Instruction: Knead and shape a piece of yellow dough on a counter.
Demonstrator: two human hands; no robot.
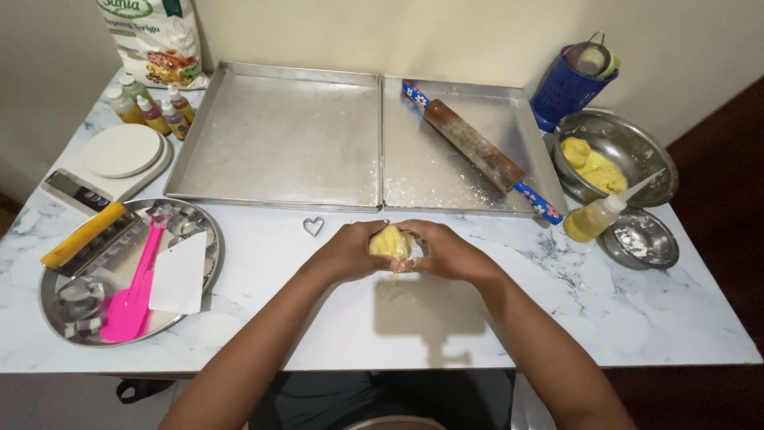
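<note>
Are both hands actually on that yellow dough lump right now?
Touching. The head view shows the left hand and right hand cupped around the yellow dough, fingers pressed against it with no gap.

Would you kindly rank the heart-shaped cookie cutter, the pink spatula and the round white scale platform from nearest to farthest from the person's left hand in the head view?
Measured from the left hand, which grips the yellow dough together with the right hand:
1. Heart-shaped cookie cutter, just up and left on the marble table.
2. Pink spatula, in the round metal tray at far left.
3. Round white scale platform, back left corner.

Two baking trays point(278, 135), rolling pin point(477, 149), pink spatula point(135, 287).
</note>
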